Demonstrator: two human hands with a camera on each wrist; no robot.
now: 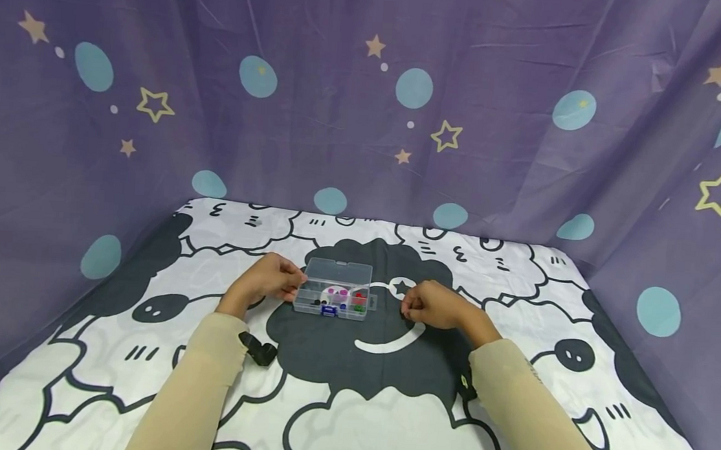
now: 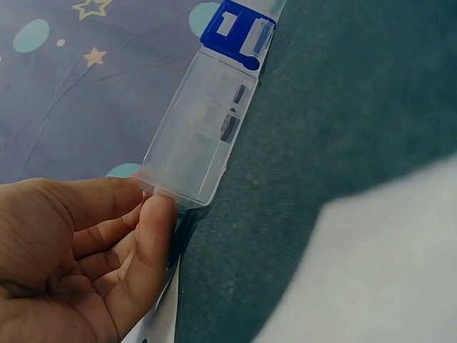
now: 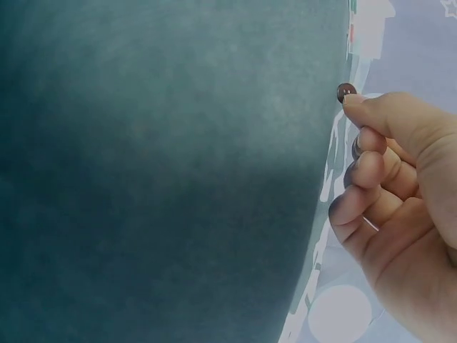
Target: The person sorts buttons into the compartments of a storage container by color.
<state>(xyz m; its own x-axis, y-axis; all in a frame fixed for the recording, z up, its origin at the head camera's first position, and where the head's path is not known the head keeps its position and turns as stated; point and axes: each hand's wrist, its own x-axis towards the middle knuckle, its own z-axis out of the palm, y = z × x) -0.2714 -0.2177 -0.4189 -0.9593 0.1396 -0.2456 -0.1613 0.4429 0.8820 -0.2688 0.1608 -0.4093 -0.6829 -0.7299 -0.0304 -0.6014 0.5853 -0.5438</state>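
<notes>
A clear plastic compartment box [image 1: 306, 307] sits on the dark patch of the cloth with its lid [image 1: 339, 272] raised at the back. A blue latch [image 2: 239, 32] is on its front. Small pieces in red, green, pink, blue and black lie in its compartments. My left hand [image 1: 273, 278] pinches the box's left end between thumb and forefinger, as the left wrist view shows. To the right of the box, my right hand [image 1: 433, 305] is close over the cloth. In the right wrist view its thumb and forefinger pinch a small, dark brown button [image 3: 345, 92].
A cloth [image 1: 373, 425] printed with cartoon sheep covers the table. Purple curtains [image 1: 340, 148] with stars and ovals rise behind it and at both sides. Black straps [image 1: 258, 349] show at the wrists, over beige sleeves [image 1: 192, 394].
</notes>
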